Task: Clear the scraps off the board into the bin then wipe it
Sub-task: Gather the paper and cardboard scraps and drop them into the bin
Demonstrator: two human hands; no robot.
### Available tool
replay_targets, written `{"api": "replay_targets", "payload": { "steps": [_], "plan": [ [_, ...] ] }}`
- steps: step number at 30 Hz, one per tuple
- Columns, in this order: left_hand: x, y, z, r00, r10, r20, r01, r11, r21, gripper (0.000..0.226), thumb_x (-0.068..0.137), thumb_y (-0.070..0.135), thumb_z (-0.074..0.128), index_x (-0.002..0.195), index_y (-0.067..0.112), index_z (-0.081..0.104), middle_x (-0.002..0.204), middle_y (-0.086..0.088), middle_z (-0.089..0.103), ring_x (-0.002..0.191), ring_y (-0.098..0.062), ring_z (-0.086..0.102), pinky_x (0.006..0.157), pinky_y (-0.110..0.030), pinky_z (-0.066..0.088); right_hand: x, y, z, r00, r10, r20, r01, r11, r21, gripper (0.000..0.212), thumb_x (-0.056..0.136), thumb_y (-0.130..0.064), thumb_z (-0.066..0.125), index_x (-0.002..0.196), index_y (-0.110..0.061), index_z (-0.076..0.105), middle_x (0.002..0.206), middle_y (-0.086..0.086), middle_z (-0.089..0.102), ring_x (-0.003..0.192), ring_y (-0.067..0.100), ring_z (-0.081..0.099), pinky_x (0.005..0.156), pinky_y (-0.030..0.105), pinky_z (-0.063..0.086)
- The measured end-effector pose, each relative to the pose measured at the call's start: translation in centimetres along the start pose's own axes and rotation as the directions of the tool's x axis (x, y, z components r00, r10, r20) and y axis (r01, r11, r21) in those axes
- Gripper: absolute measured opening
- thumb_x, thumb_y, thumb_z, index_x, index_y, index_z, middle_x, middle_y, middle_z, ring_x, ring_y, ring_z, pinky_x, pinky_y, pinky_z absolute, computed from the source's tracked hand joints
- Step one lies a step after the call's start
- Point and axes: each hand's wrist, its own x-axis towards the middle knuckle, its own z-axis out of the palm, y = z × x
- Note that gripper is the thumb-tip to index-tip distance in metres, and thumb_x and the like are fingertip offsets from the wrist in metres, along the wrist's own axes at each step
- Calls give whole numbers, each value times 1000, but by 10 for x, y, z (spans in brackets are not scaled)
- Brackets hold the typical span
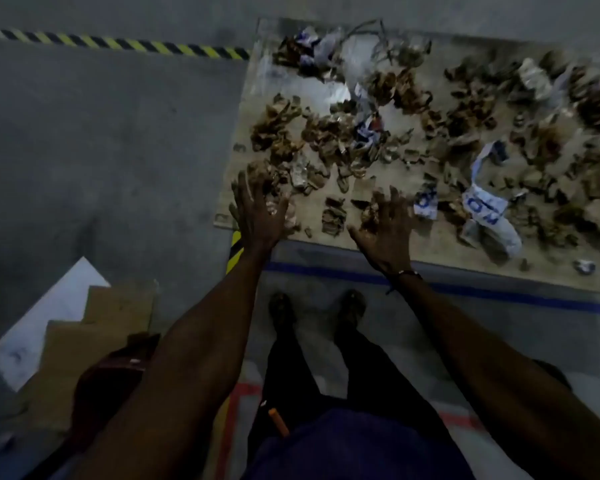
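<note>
Scraps (378,133), brown crumbly bits mixed with torn white-and-blue paper, cover the flat tan wooden board (426,242) lying on the grey floor. My left hand (258,211) and right hand (387,225) are both spread flat, fingers straight, over its near edge, holding nothing.

Flat cardboard pieces (94,344) overlap a white sheet (45,320) beside yellow-black hazard tape (111,43).

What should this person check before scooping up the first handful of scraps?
1. Both hands free: ok, left hand and right hand open, holding nothing.
2. Hands at the board's near edge: ok.
3. Scraps within reach: ok, lying between the hands.
4. Bin nearby: cannot tell, none in view.
5. Wiping cloth ready: cannot tell, none in view.
6. Footing: ok, shoes off the board.
</note>
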Motion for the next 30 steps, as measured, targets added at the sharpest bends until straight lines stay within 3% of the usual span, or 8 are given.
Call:
{"api": "replay_targets", "payload": {
  "steps": [4, 7, 10, 15, 20, 26, 28, 30],
  "plan": [
    [5, -10, 20, 989, 72, 126, -86, 991, 104, 80, 94, 71, 41, 163, 35, 23, 174, -13, 4, 159, -38, 8, 120, -65, 21, -1, -6, 30, 993, 73, 89, -69, 996, -50, 88, 88, -73, 52, 161, -40, 16, 175, 6, 4, 160, 35, 1, 123, 65, 12],
    [1, -10, 45, 983, 130, 132, -153, 972, 179, 75, 98, 64, 45, 164, 38, 20, 174, -13, 0, 160, -35, 4, 120, -68, 18, -1, -5, 51, 994, 95, 49, -87, 985, -147, 78, 95, -71, 43, 162, -36, 25, 175, 1, -1, 161, 33, -4, 123, 64, 9],
    [10, -3, 63, 983, 169, 71, -179, 965, 191, 75, 101, 58, 47, 165, 37, 14, 174, -13, -4, 161, -33, 0, 123, -66, 14, 10, 4, 61, 995, 71, -67, -85, 967, -242, 68, 103, -65, 35, 162, -31, 32, 175, 5, 8, 161, 32, 0, 125, 61, 12],
    [38, 29, 84, 930, 355, 89, -363, 928, 89, 77, 101, 59, 50, 165, 37, 13, 174, -11, -5, 161, -30, -2, 127, -57, 12, 41, 26, 53, 987, 56, -151, -94, 962, -257, 63, 106, -55, 44, 162, -30, 32, 174, 6, 12, 161, 31, 5, 126, 60, 10],
    [54, 50, 84, 919, 383, 98, -387, 922, 28, 72, 100, 60, 47, 163, 38, 21, 174, -9, -1, 161, -29, 0, 126, -57, 12, 55, 25, 34, 970, 111, -218, -155, 969, -195, 64, 105, -61, 40, 162, -35, 28, 174, 5, 11, 161, 30, 6, 127, 60, 12],
    [49, 4, 47, 938, 347, 18, -346, 938, -18, 72, 100, 63, 48, 161, 31, 30, 173, -11, 8, 159, -36, 12, 121, -64, 21, 19, -11, 44, 961, 76, -265, -121, 980, -158, 68, 103, -61, 39, 162, -29, 33, 175, 7, 9, 162, 29, 2, 128, 56, 3],
    [39, -10, 49, 931, 357, 79, -361, 931, 49, 78, 98, 65, 48, 163, 27, 28, 174, -14, 4, 159, -38, 9, 121, -66, 20, 13, -18, 58, 968, 88, -235, -127, 980, -156, 70, 101, -61, 43, 163, -31, 30, 175, 5, 5, 162, 27, -2, 128, 57, 4],
    [25, -13, 62, 871, 452, 195, -480, 867, 134, 86, 97, 69, 41, 166, 23, 19, 173, -17, -4, 160, -40, 1, 123, -67, 14, 15, -21, 72, 979, 72, -190, -103, 981, -162, 69, 101, -58, 45, 163, -33, 28, 175, 4, 5, 162, 26, -2, 127, 60, 6]
  ]
}}
